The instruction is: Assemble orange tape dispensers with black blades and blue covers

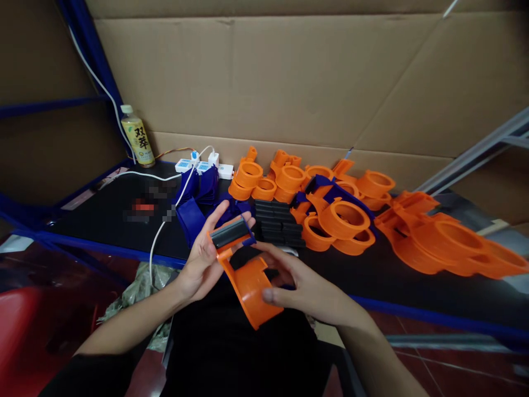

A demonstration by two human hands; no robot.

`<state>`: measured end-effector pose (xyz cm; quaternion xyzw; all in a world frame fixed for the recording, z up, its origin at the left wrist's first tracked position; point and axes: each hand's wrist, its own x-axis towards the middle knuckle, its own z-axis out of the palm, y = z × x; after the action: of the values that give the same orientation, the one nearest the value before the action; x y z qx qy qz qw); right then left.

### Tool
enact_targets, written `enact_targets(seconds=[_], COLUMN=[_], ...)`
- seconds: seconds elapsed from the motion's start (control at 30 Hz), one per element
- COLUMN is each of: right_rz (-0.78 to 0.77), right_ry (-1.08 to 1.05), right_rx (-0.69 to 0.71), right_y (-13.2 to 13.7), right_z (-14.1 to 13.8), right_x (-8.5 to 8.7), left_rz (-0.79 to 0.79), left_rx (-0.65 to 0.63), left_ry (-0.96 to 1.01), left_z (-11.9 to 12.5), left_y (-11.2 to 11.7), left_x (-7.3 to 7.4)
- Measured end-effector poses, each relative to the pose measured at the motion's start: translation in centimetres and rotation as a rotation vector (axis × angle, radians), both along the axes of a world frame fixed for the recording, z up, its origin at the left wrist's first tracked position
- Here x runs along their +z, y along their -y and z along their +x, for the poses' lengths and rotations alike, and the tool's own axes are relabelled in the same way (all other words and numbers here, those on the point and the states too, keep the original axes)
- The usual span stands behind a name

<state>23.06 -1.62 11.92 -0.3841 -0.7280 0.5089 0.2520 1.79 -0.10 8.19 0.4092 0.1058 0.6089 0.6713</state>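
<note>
An orange plastic tape dispenser (250,292) is held over my lap, with its round hub low and its roller end up. Around the upper end, the fingers of my left hand (201,271) are closed, next to a black roller (229,233) set in the frame. A strip of dark blue plastic shows at the right edge of that end. My right hand (306,286) grips the round hub, its thumb on the near side; the other fingers are partly hidden behind it.
On the black tabletop (107,212) stand stacked blue plates (192,218), a pile of black rollers (276,223) and several orange dispensers (345,218). A white cable (163,226) hangs over the front edge. Farther back are power plugs (204,164) and a drink bottle (138,138).
</note>
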Motion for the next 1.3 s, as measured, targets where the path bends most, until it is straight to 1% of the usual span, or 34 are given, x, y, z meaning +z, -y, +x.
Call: enact_targets(seconds=[0.07, 0.17, 0.2, 0.23, 0.27, 0.3, 0.33, 0.37, 0.43, 0.5, 0.53, 0.57, 0.63, 0.67, 0.73, 0.87, 1.0, 1.17, 1.3], right_rz=[0.215, 0.663, 0.797, 0.901, 0.972, 1.014, 1.036, 1.045, 1.036, 0.981, 0.942, 0.889, 0.790, 0.754, 0.721, 0.688, 0.685, 0.714, 0.747], right_ry=[0.107, 0.348, 0.428, 0.491, 0.525, 0.525, 0.493, 0.439, 0.320, 0.273, 0.285, 0.311, 0.410, 0.465, 0.519, 0.601, 0.676, 0.684, 0.617], right_rx=[-0.146, -0.459, -0.525, -0.536, -0.497, -0.434, -0.375, -0.350, -0.400, -0.475, -0.458, -0.390, -0.187, -0.122, -0.057, -0.008, -0.017, -0.033, -0.083], right_y=[0.2, 1.1, 1.5, 1.9, 2.3, 2.6, 2.7, 2.5, 0.9, -2.0, -3.9, -5.8, -9.4, -10.8, -12.7, -14.1, -14.5, -14.4, -14.2], right_z=[-0.5, -1.9, -2.4, -2.9, -3.3, -3.7, -3.9, -4.2, -4.7, -5.4, -5.9, -6.5, -8.0, -8.7, -10.2, -12.6, -13.9, -14.1, -13.3], right_x=[-0.1, -0.7, -0.9, -1.0, -1.0, -0.8, -0.4, 0.3, 2.1, 4.0, 4.6, 5.0, 5.0, 4.7, 3.8, 2.0, 1.1, 1.0, 1.8], left_rz=[-0.033, -0.055, -0.047, -0.058, -0.085, -0.133, -0.189, -0.239, -0.304, -0.320, -0.316, -0.308, -0.289, -0.279, -0.261, -0.222, -0.194, -0.180, -0.193], left_rx=[0.033, 0.051, 0.064, 0.088, 0.124, 0.129, 0.088, 0.032, -0.096, -0.161, -0.177, -0.187, -0.200, -0.205, -0.206, -0.197, -0.203, -0.198, -0.183], left_ry=[-0.015, -0.027, -0.019, -0.012, 0.008, 0.024, 0.035, 0.052, 0.084, 0.107, 0.112, 0.111, 0.105, 0.105, 0.112, 0.125, 0.126, 0.109, 0.101], left_z=[0.3, 0.7, 0.8, 0.9, 0.9, 0.9, 0.8, 0.7, 0.5, 0.2, 0.1, 0.0, -0.2, -0.3, -0.4, -0.4, -0.3, -0.2, -0.2], left_y=[0.0, -0.1, -0.2, -0.2, -0.2, -0.2, -0.3, -0.3, -0.5, -0.6, -0.6, -0.6, -0.6, -0.6, -0.5, -0.4, -0.4, -0.4, -0.3], left_x=[0.0, -0.7, -1.0, -1.3, -1.5, -1.7, -1.9, -1.9, -2.1, -2.4, -2.5, -2.7, -3.0, -3.1, -3.3, -3.5, -3.6, -3.8, -3.7])
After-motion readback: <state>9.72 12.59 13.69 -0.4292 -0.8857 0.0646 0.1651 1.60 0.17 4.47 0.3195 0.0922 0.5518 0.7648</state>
